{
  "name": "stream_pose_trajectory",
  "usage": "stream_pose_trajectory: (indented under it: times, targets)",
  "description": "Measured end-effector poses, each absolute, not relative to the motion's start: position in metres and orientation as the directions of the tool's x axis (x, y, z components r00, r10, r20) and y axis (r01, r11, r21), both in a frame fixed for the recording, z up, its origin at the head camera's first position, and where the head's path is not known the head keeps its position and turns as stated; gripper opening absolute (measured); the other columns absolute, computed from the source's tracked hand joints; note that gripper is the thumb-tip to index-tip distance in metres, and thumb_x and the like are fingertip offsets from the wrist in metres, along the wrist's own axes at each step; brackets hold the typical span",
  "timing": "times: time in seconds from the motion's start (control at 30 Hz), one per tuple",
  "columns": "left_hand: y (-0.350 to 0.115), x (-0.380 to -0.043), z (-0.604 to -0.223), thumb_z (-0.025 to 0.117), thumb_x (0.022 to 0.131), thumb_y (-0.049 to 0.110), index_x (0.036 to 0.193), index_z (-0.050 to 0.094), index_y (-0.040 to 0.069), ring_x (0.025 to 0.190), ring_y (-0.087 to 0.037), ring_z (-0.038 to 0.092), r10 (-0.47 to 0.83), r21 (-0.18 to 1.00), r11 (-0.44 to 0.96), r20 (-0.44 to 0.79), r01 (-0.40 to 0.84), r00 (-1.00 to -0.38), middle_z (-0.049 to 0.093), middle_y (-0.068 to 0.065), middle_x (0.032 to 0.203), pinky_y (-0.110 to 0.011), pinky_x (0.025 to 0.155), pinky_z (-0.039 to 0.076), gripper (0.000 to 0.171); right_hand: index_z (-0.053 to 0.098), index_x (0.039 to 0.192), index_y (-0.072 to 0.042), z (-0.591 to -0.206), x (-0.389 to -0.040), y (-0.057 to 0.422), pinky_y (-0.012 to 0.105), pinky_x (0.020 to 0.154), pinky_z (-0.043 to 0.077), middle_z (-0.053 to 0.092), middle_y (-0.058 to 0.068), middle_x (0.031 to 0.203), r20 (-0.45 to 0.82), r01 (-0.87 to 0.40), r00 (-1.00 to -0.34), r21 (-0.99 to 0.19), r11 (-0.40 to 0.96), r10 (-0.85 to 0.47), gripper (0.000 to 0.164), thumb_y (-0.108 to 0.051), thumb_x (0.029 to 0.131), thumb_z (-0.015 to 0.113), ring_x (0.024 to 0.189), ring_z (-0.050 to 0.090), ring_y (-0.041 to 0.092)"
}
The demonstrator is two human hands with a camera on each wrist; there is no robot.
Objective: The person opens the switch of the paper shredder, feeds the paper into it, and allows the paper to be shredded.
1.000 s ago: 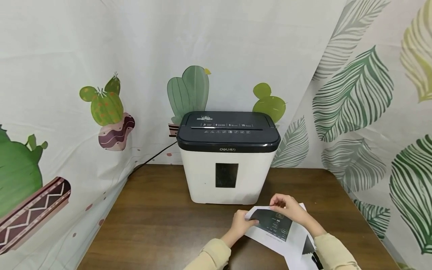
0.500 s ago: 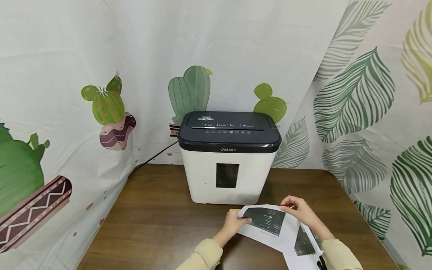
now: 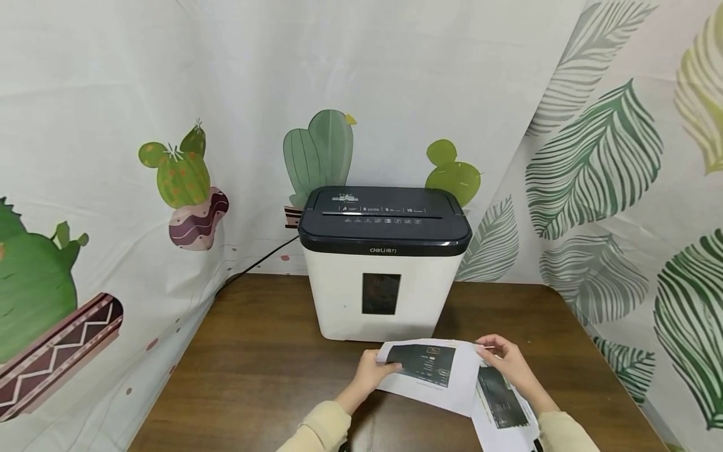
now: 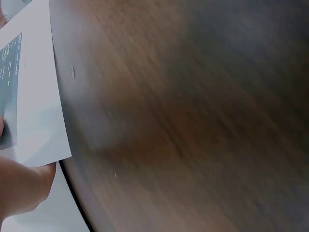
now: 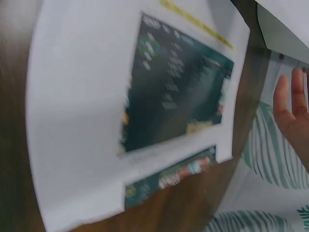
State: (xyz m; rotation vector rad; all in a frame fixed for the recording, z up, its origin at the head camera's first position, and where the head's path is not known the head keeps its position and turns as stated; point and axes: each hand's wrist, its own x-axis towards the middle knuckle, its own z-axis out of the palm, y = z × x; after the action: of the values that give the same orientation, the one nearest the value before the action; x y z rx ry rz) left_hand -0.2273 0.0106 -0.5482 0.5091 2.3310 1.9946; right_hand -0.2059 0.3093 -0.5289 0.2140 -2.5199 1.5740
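Observation:
Held over the front of the table is a white printed sheet of paper [image 3: 464, 376] with a dark picture on it. My left hand [image 3: 368, 375] pinches its left edge, thumb on top; the left wrist view shows that hand [image 4: 24, 188] at the paper's corner. At the upper right corner, my right hand [image 3: 510, 364] pinches the sheet between thumb and finger. Below that hand lie other printed sheets [image 3: 503, 402], partly covered by the held one. In the right wrist view a blurred printed sheet [image 5: 77, 111] has a torn lower edge, with my right fingers [image 5: 281, 96] beside it.
A paper shredder [image 3: 339, 289] with a white bin and black top stands behind the paper, its feed slot [image 3: 382, 215] on top. A black cord [image 3: 257, 262] runs left from it. The brown wooden table [image 3: 254, 370] meets a patterned cloth backdrop [image 3: 237, 75].
My left hand has moved left with the sheet's left edge, and my right hand has shifted right and slightly down. The sheet is flatter, and more of the printed sheets below shows.

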Motion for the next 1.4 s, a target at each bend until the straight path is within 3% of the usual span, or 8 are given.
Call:
stream_pose_trajectory:
  times: [0.17,0.37,0.53,0.7,0.87,1.1,1.4]
  targets:
    - [0.0,-0.227,-0.542,0.07,0.068,-0.002,0.083,0.063,-0.014,0.066,0.0,0.049,0.251,0.967,0.108,0.197,0.23,-0.948,0.064,-0.027,0.083,-0.017,0.062,0.043,0.02,0.043,0.11,0.01,-0.535,-0.203,0.296,0.026,0.07,0.052,0.055,-0.002,0.094,-0.014,0.023,-0.999,-0.963,0.267,0.036,0.036,-0.008,0.083,0.059,0.078,0.057,-0.002]
    - [-0.007,-0.227,-0.543,0.069,0.069,-0.003,0.087,0.063,-0.013,0.07,0.001,0.053,0.247,0.981,0.046,0.169,0.186,-0.954,0.063,-0.028,0.087,-0.017,0.066,0.044,0.022,0.038,0.12,0.009,-0.538,-0.205,0.278,0.026,0.072,0.051,0.058,0.011,0.104,-0.083,0.09,-0.996,-0.969,0.231,0.039,0.045,-0.01,0.084,0.058,0.08,0.057,-0.003]
    - [-0.015,-0.226,-0.544,0.069,0.07,-0.002,0.089,0.063,-0.012,0.069,0.003,0.053,0.246,0.988,0.017,0.146,0.155,-0.958,0.063,-0.027,0.088,-0.017,0.067,0.045,0.022,0.04,0.122,0.008,-0.539,-0.208,0.263,0.023,0.069,0.049,0.064,0.001,0.097,-0.081,0.083,-0.997,-0.98,0.182,0.016,0.048,-0.01,0.082,0.06,0.079,0.059,0.001]
    - [-0.024,-0.225,-0.547,0.068,0.07,-0.003,0.091,0.062,-0.012,0.071,0.002,0.055,0.241,0.991,-0.017,0.132,0.132,-0.962,0.063,-0.026,0.089,-0.017,0.069,0.046,0.024,0.049,0.111,0.005,-0.539,-0.209,0.251,0.022,0.067,0.049,0.064,-0.013,0.083,-0.044,0.04,-0.998,-0.992,0.118,-0.034,0.034,-0.006,0.081,0.06,0.076,0.06,0.003]
    - [-0.032,-0.222,-0.547,0.067,0.071,-0.004,0.093,0.061,-0.013,0.074,-0.001,0.057,0.244,0.992,-0.043,0.129,0.122,-0.961,0.066,-0.018,0.087,-0.018,0.07,0.046,0.025,0.055,0.104,-0.002,-0.537,-0.207,0.241,0.021,0.067,0.046,0.063,-0.014,0.081,-0.075,0.067,-0.995,-0.991,0.112,-0.07,0.024,-0.009,0.082,0.059,0.074,0.057,0.002]
    - [-0.034,-0.216,-0.543,0.066,0.076,0.005,0.097,0.061,-0.011,0.075,0.001,0.056,0.279,0.997,-0.049,0.073,0.062,-0.958,0.066,0.009,0.081,-0.018,0.072,0.045,0.027,0.052,0.109,0.007,-0.533,-0.198,0.23,0.022,0.074,0.045,0.066,-0.012,0.087,-0.122,0.115,-0.992,-0.982,0.148,-0.044,0.034,-0.014,0.083,0.059,0.08,0.059,0.002]
    - [-0.042,-0.21,-0.531,0.063,0.079,0.007,0.094,0.06,-0.012,0.071,0.002,0.054,0.286,0.999,-0.046,0.03,0.018,-0.958,0.064,0.011,0.076,-0.019,0.07,0.044,0.024,0.055,0.104,0.004,-0.525,-0.193,0.222,0.023,0.071,0.047,0.066,-0.016,0.082,-0.1,0.094,-0.994,-0.987,0.128,-0.044,0.028,-0.013,0.083,0.059,0.078,0.061,0.003]
